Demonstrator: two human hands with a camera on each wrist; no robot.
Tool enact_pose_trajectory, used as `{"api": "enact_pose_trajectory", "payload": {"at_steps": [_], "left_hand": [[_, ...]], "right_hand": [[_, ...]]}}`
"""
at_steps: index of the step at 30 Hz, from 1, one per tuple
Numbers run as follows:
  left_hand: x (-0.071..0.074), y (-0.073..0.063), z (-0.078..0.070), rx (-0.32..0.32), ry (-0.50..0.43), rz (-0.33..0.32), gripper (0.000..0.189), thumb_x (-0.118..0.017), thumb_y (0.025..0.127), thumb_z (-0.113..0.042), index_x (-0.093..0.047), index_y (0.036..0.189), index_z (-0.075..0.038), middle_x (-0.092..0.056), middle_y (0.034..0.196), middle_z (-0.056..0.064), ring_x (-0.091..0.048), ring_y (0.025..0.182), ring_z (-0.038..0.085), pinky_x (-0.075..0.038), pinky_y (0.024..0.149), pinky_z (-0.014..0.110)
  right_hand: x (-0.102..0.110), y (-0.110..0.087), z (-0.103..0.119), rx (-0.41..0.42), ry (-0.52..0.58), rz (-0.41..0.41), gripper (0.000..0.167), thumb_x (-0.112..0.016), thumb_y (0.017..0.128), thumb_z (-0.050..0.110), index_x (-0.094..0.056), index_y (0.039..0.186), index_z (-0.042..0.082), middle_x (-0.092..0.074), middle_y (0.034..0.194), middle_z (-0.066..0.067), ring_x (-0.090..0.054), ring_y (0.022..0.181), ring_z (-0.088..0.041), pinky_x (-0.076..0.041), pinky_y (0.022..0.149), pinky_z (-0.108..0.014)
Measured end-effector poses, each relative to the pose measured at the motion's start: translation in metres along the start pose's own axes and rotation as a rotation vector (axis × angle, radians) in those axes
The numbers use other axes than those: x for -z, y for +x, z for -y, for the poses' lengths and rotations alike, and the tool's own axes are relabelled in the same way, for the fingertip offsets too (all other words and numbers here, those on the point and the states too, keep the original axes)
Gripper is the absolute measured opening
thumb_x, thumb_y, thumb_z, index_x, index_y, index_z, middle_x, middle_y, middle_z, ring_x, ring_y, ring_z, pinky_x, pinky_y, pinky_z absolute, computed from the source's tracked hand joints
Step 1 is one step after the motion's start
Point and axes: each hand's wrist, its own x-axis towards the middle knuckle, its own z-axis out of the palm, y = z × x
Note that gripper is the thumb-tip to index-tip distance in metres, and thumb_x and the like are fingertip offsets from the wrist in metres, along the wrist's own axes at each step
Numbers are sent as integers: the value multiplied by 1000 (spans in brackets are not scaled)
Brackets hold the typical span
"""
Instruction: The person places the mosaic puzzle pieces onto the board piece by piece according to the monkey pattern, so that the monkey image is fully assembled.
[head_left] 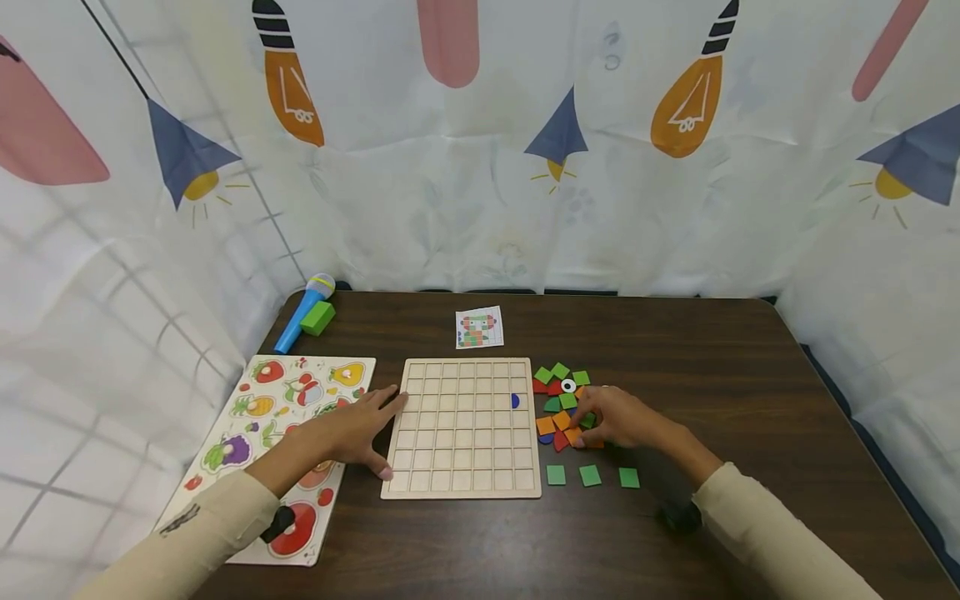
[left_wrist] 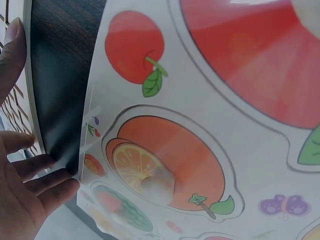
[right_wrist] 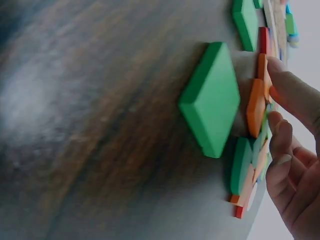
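Observation:
My left hand (head_left: 358, 429), fingers spread, rests at the left edge of a wooden grid board (head_left: 462, 495); its thumb touches the lower left edge. One blue half-round piece (head_left: 515, 401) lies on the board's right part. Over a pile of small coloured pieces beside the board is my right hand (head_left: 618, 417), its fingers bent and the thumb apart from them. The right wrist view shows the thumb tip right at an orange piece (right_wrist: 256, 107), with nothing visible between thumb and fingers. Closer to me lie green squares (head_left: 590, 475) in a row.
A fruit puzzle board (head_left: 318, 533) lies left, under my left forearm. Behind the grid board is a small printed pattern card (head_left: 480, 327). A blue toy microphone (head_left: 302, 317) and a green block (head_left: 318, 318) sit at the back left. White printed curtain (head_left: 465, 208) hangs behind the table.

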Motion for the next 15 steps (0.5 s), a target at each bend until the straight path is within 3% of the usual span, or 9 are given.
{"api": "enact_pose_trajectory", "payload": {"at_steps": [8,15], "left_hand": [[1,-3,-3,-9,-1,-2,120,-83,70,-61,-26,158,-5,-21,163,26,-25,148,50,-38,108,65],[-1,0,-1,-2,-4,-1,121,-83,70,-62,-25,159,-6,-21,163,25,-24,149,49,-37,109,64]], "right_hand": [[-4,1,-1,-17,-51,15,22,-82,83,40,-78,96,23,-58,96,8,-51,84,-10,-43,73,-28],[-5,-1,-2,27,-48,58,27,-77,87,40,-77,107,22,-59,101,9,-54,84,-7,-47,73,-25]]}}
